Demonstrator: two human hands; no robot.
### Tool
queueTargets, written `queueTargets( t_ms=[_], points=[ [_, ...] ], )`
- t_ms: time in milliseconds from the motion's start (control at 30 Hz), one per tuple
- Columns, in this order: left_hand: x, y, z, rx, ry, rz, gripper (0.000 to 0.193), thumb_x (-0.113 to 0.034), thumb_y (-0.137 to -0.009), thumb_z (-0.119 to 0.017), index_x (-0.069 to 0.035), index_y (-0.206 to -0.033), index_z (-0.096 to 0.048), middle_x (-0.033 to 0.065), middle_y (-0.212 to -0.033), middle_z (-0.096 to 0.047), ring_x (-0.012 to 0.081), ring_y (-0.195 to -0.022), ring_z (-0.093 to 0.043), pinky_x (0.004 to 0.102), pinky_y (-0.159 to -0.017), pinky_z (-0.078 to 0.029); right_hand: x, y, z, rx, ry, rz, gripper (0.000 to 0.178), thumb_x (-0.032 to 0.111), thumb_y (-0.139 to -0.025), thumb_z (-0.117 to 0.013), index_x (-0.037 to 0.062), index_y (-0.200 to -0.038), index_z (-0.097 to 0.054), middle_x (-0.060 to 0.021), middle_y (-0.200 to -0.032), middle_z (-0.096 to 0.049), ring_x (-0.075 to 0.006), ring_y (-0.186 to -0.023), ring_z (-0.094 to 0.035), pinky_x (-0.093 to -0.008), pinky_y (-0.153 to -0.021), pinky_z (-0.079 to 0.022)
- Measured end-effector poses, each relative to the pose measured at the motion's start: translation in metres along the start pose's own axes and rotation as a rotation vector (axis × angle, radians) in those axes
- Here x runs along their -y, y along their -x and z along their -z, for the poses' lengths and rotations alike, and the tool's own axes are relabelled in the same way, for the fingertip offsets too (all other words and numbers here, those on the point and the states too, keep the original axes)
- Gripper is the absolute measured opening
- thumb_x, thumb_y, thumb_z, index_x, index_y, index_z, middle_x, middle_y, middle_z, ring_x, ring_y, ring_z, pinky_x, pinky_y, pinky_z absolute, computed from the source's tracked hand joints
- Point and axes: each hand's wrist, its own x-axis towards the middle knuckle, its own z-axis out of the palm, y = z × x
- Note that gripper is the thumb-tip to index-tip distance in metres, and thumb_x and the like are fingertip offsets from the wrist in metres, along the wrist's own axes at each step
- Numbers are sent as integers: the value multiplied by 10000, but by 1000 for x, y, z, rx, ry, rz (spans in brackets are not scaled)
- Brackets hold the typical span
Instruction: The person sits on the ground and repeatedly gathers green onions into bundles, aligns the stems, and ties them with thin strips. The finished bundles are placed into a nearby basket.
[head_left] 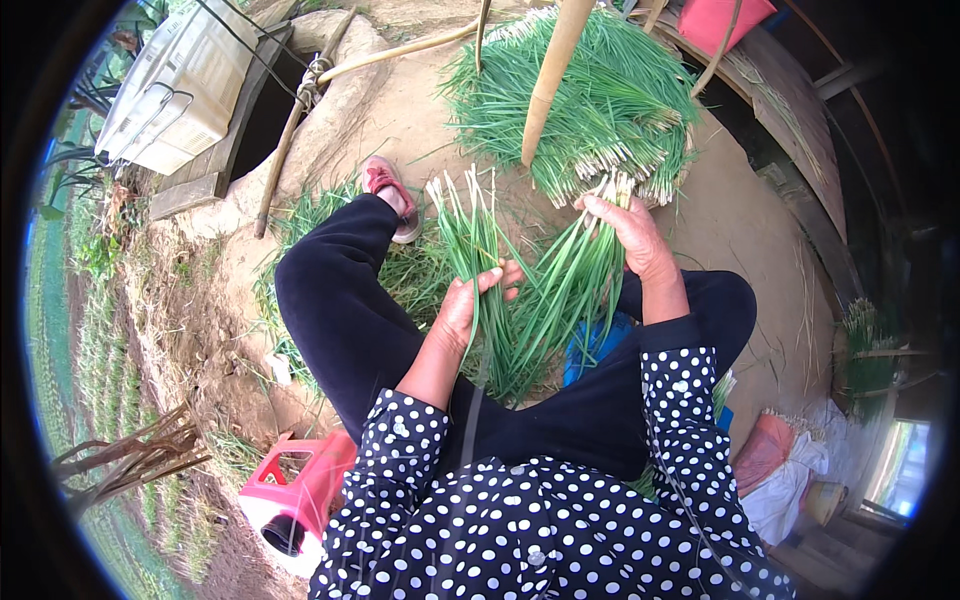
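Observation:
My left hand (470,305) is closed around a small bunch of garlic chives (463,235), white stem ends pointing up and away from me. To its right, my right hand (638,238) pinches a second bunch of chives (585,270) near the pale cut ends. The green leaves of that bunch hang down toward my lap and cross the lower leaves of the left one. Just beyond my right hand lies a large heap of chives (600,95) on the bare earth, many of its white ends facing me. Loose green leaves (420,262) are scattered on the ground between my legs.
A bamboo pole (555,85) slants down in front of the heap. At the far left stands a white plastic crate (185,85) on boards. A pink and white plastic object (318,478) is by my left hip; sacks (785,485) lie at right. A red bucket (725,22) sits far right.

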Motion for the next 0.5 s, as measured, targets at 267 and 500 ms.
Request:
queueTargets(
  t_ms=[267,500],
  points=[
    [-6,5,-7,32,-96,22,324,-60,-839,-665,35,-1134,-572,150,-990,-676,189,-788,-672,288,-702,-566,-7,-4,16,-207,64,-57,202,201,-898,-610,27,-1000,-619,-59,-776,-649,-141,-664,-606,-282,-613,-493],
    [1,14,-20,23,-301,115,267,-47,-824,-688,44,-1064,-614,128,-945,-685,175,-755,-660,273,-674,-545,-15,-16,-50,21,19,-154,315,202,-834,-738,-3,-1024,-593,-23,-780,-587,-123,-572,-569,-262,-512,-466]
  ],
)
